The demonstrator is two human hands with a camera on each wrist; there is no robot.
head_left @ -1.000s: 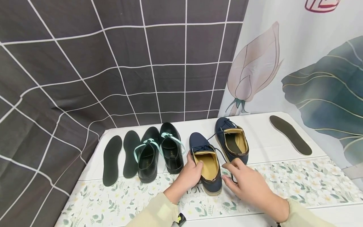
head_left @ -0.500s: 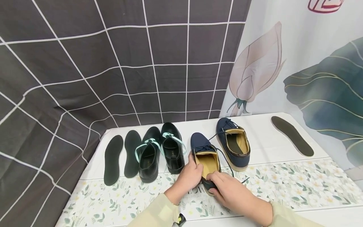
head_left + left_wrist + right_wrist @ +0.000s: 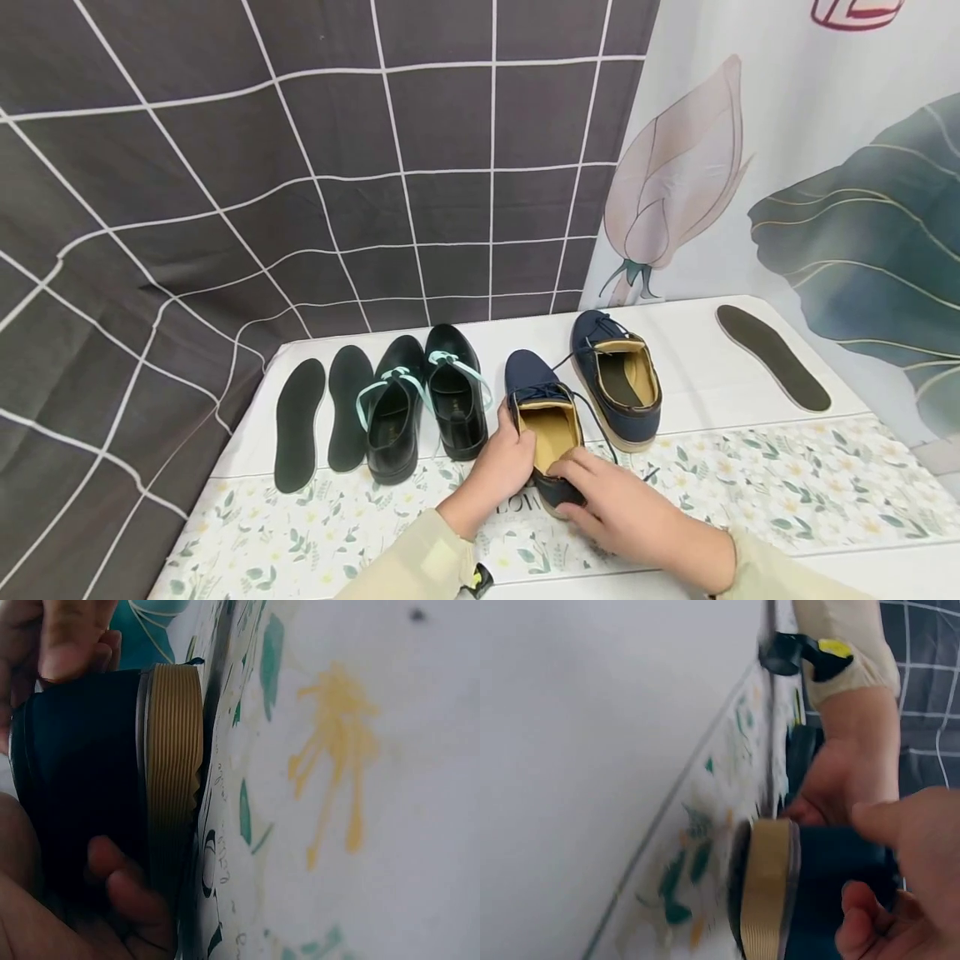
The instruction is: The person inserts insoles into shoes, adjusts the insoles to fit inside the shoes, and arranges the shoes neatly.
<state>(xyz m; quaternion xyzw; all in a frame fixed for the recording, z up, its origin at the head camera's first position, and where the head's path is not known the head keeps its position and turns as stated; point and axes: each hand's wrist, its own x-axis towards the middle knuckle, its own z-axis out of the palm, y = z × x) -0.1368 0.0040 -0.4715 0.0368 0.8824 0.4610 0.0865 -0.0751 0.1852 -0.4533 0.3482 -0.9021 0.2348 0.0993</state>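
Observation:
A navy lace-up shoe [image 3: 527, 371] with a yellow-tan lining stands on the table, toe pointing away. My left hand [image 3: 501, 467] grips its left side, thumb over the edge of the opening. At the heel, my right hand [image 3: 622, 510] pinches the back collar, fingertips inside the rim. Both wrist views show the navy heel [image 3: 86, 772] and its tan ribbed sole [image 3: 765, 885] between the hands. To the right is the matching navy shoe [image 3: 636, 419], with a dark insole [image 3: 618, 380] inside it. A dark lace [image 3: 596, 412] trails between the two shoes.
Left of the hands stand two black shoes [image 3: 392, 457] with mint laces. Beside them lie two black insoles [image 3: 298, 425]. Another dark insole [image 3: 772, 358] lies at the far right. A grey gridded cloth [image 3: 435, 208] hangs behind the table [image 3: 690, 358].
My right hand has left the dark lace and moved left onto the shoe's heel, where it now pinches the collar. My left hand keeps its grip in place.

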